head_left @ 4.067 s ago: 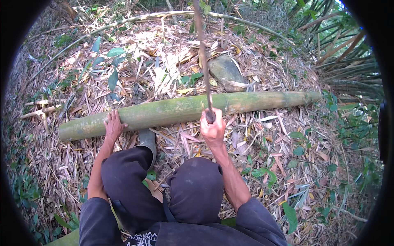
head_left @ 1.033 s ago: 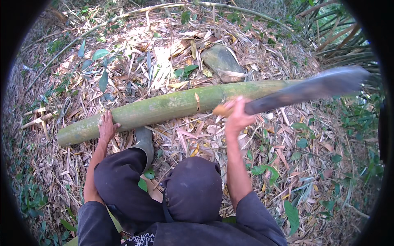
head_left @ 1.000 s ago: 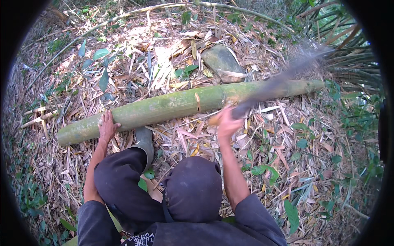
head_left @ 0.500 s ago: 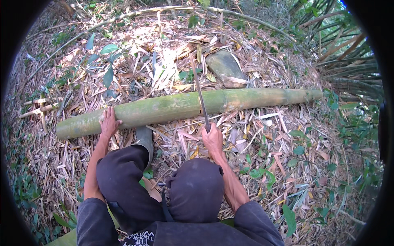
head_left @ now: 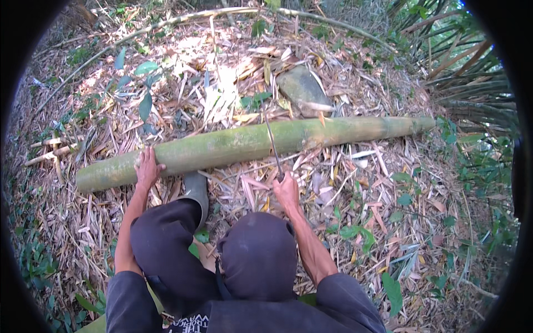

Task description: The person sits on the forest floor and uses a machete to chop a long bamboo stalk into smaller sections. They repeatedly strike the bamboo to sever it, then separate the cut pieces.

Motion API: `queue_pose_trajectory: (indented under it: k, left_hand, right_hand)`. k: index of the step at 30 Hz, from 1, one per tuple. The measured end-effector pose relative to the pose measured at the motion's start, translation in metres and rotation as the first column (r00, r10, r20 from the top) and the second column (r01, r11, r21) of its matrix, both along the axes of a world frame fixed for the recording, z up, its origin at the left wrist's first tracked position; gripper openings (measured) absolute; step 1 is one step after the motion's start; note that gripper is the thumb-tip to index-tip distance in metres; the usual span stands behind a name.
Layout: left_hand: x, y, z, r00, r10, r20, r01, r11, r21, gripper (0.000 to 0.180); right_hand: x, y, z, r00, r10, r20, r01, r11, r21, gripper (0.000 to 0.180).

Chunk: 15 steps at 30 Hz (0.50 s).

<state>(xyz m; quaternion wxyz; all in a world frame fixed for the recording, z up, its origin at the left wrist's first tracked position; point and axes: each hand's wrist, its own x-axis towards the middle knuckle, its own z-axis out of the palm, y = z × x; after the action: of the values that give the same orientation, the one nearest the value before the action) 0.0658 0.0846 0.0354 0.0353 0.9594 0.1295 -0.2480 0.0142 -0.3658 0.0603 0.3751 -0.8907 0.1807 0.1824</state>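
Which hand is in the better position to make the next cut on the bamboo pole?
Probably the right hand: it grips the machete, whose blade lies across the bamboo pole. The left hand rests flat on the pole, away from the blade.

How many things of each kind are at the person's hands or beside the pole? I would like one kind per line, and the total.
Green bamboo pole: 1
Long-bladed knife: 1
Grey stone: 1
Rubber boot: 1
Hands: 2, left hand on the pole, right hand gripping the knife
Total: 6
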Motion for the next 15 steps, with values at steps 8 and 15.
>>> queue_pose_trajectory:
  k: [8,15]
  left_hand:
    - [0.007,-0.004,0.004,0.998,0.006,-0.057,-0.004,1.000,0.027,0.085]
    - [-0.004,0.011,-0.004,0.999,-0.008,0.043,0.008,1.000,-0.006,0.085]
  right_hand:
    - [0.032,0.023,0.028,0.829,-0.063,0.556,0.003,0.994,0.109,0.017]
    - [-0.020,0.003,-0.022,0.999,0.010,0.042,-0.007,0.998,-0.069,0.027]
